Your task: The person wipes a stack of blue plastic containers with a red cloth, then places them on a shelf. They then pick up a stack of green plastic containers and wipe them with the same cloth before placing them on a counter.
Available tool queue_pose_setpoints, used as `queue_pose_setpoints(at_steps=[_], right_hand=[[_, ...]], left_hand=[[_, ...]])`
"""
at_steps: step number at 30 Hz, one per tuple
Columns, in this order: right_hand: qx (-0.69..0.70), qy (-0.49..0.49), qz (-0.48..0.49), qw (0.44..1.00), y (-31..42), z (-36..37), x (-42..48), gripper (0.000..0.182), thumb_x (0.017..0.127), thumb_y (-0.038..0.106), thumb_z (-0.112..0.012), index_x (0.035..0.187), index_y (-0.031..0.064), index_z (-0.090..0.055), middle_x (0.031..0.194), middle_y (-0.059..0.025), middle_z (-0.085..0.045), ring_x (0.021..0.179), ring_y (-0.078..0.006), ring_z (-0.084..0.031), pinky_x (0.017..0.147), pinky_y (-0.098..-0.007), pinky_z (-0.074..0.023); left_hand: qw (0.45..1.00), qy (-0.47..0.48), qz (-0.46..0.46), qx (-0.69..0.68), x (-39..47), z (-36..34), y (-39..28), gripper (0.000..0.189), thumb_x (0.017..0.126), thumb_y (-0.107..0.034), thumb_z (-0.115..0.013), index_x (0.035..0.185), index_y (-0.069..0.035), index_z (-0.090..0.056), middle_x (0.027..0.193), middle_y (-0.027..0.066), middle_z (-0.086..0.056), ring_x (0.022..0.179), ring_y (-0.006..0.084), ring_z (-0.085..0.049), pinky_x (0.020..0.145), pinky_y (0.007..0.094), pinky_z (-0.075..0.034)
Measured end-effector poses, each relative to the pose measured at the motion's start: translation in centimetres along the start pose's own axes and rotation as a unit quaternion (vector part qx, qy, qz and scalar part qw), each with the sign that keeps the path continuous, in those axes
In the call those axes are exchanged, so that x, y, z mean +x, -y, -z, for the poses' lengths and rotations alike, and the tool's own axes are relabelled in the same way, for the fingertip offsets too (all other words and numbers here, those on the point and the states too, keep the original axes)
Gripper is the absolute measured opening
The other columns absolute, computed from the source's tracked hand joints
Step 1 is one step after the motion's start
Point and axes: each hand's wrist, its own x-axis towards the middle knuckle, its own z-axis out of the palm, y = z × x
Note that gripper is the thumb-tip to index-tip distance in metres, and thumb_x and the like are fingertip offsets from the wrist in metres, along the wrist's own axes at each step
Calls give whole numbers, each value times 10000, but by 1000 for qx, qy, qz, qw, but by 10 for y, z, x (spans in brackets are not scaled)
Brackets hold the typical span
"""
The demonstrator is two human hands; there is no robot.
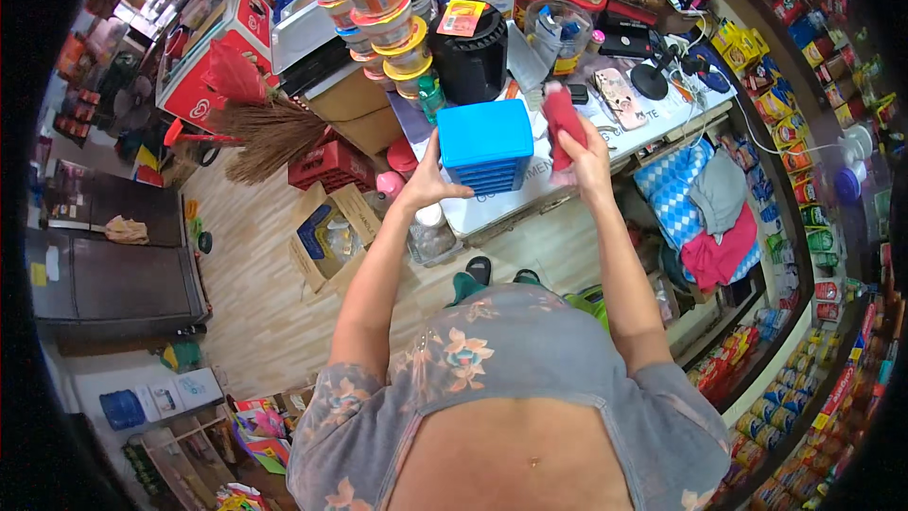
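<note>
My left hand [434, 181] grips the left side of a small blue plastic box [485, 135], its thumb across the lower front edge. The box has a smooth lid-like top and ridged, drawer-like tiers below. It is at the front of the white counter [489, 215]; whether it rests there or is lifted I cannot tell. My right hand [587, 160] holds a bunched red cloth [562, 129] just right of the box, apart from it. Behind the box stand a black lidded canister [468, 60] and a small green bottle [430, 96].
Stacked instant noodle cups [379, 21] rise at the back left. A phone in a patterned case [617, 98] and a black stand [649, 79] with cables lie right. A broom [280, 138] and an open carton [333, 238] are left. Stocked shelves [794, 149] curve along the right.
</note>
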Motion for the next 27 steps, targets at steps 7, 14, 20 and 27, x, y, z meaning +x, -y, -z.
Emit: queue_pose_setpoints(at_steps=[7, 14, 20, 27], right_hand=[[-309, 189, 188, 913, 23, -41, 24, 476, 822, 223, -682, 1227, -6, -584, 1385, -169, -485, 1335, -345, -393, 1098, -409, -310], [-274, 233, 178, 916, 13, 1, -54, 397, 834, 164, -680, 1190, 2, -607, 1213, -115, -619, 1159, -283, -543, 978, -361, -425], [32, 43, -111, 992, -31, 49, -77, 341, 869, 128, -652, 1171, -24, -608, 967, -48, -670, 810, -98, -608, 753, -267, -501], [-43, 120, 133, 983, -9, -31, -36, 534, 863, -32, -548, 1372, 120, -494, 1483, -118, -381, 1368, -219, -351, 1117, -323, -260]], left_hand=[[1000, -16, -1, 8, 9, 2, 5, 1228, 477, -146, -907, 1448, 1, -170, 1400, 151, -391, 1320, 252, -368, 1114, 361, -289], [999, -29, 3, -16, 7, -3, 11, 1184, 479, -148, -894, 1431, 5, -206, 1351, 149, -431, 1302, 251, -380, 1104, 359, -303], [992, -106, 63, -21, -3, -10, 2, 1151, 465, -161, -897, 1401, 0, -248, 1310, 162, -462, 1235, 281, -443, 1063, 394, -357], [961, -249, 107, -56, -37, -19, -73, 1095, 477, -90, -889, 1363, 34, -259, 1245, 198, -482, 1089, 286, -573, 916, 404, -521]])
